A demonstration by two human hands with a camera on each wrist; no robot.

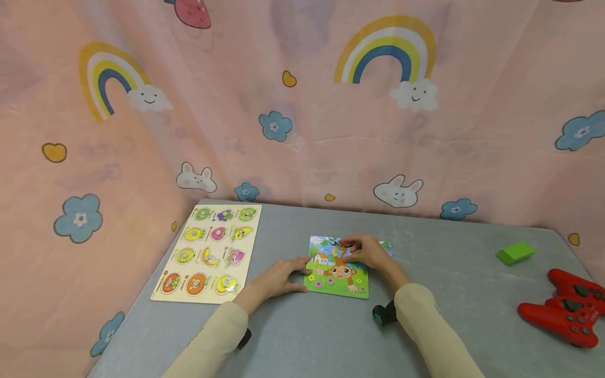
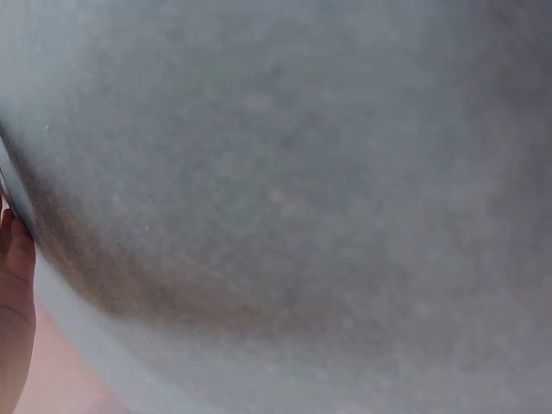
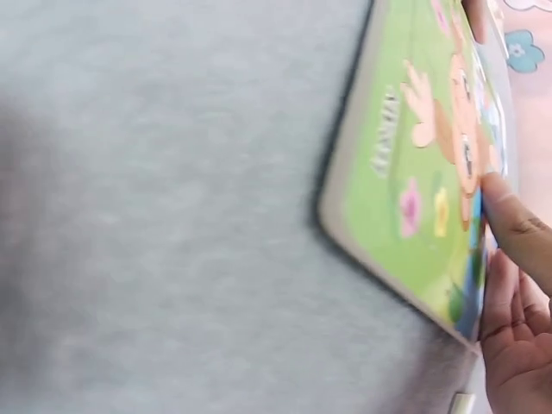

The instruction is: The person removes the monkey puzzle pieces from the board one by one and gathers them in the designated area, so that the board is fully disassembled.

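A monkey jigsaw puzzle [image 1: 335, 286] lies flat on the grey table in the head view. My left hand [image 1: 282, 278] rests beside it, fingertips at its left edge and thumb near the lower left corner. Over the upper right part, the curled thumb and fingers of my right hand [image 1: 371, 253] pinch a puzzle piece, mostly hidden by the hand. A blue and green bit of puzzle [image 1: 386, 245] shows just beyond that hand. In the right wrist view the thumb [image 3: 516, 222] meets the picture surface. Only the edge of the left hand [image 2: 15, 302] appears in the left wrist view.
At the left lies a cream fruit puzzle board [image 1: 222, 226] with several knobbed pieces. A green block [image 1: 515, 253] and a red game controller [image 1: 567, 304] are on the right. Behind the table [image 1: 302, 336] hangs a pink patterned curtain [image 1: 321, 157].
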